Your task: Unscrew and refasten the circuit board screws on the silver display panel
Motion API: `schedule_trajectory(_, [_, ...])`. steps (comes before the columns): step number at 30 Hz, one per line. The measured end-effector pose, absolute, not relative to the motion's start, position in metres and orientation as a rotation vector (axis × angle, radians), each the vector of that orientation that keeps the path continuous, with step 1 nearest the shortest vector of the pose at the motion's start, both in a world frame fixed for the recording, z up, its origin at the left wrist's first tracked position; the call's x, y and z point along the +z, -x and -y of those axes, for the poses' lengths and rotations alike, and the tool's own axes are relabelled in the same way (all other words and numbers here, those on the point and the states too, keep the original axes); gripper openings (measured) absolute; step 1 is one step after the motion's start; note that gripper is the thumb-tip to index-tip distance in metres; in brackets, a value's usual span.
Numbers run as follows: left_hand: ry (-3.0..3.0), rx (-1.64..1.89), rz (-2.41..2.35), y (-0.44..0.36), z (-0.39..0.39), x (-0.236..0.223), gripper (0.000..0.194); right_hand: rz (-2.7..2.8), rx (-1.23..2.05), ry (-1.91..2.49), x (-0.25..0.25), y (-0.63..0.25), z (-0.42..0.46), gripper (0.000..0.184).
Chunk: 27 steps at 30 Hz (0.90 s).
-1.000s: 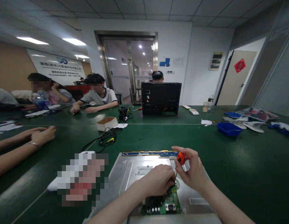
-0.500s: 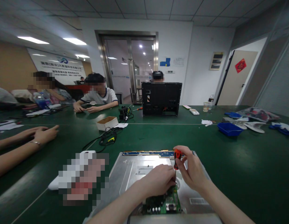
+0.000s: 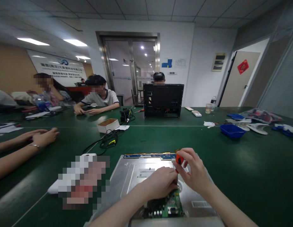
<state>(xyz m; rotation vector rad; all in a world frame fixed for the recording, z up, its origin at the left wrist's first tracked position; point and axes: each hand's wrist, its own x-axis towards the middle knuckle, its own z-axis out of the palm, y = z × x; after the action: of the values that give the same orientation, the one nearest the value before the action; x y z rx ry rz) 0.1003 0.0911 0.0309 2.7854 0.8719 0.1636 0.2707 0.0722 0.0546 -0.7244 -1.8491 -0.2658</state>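
A silver metal panel (image 3: pixel 134 175) lies flat on the green table (image 3: pixel 243 164) in front of me, with a blue strip board (image 3: pixel 148 155) along its far edge and a green circuit board (image 3: pixel 166 207) near me. My right hand (image 3: pixel 192 173) is closed round the orange handle of a small screwdriver (image 3: pixel 179 160), held upright over the green board. My left hand (image 3: pixel 159 183) rests curled on the panel beside the screwdriver's shaft, fingers bent at its tip; what they pinch is hidden.
A blurred patch (image 3: pixel 82 181) covers something left of the panel. Another person's forearms (image 3: pixel 21 148) lie at the left edge. Black cables (image 3: pixel 108 140), a small cardboard box (image 3: pixel 108 125), a black monitor back (image 3: pixel 163 100) and a blue tray (image 3: pixel 232 130) sit farther off. Other people sit at the far side.
My right fingers have shifted on the orange handle, which has turned and tilted slightly. My left hand stays put on the panel.
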Motion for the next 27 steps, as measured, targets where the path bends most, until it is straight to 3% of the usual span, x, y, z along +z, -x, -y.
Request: schedule_trajectory(27, [-2.771, 0.227, -0.79, -0.097, -0.094, 0.025, 0.015, 1.867, -0.169, 0.743, 0.051, -0.272, -0.069, 0.032])
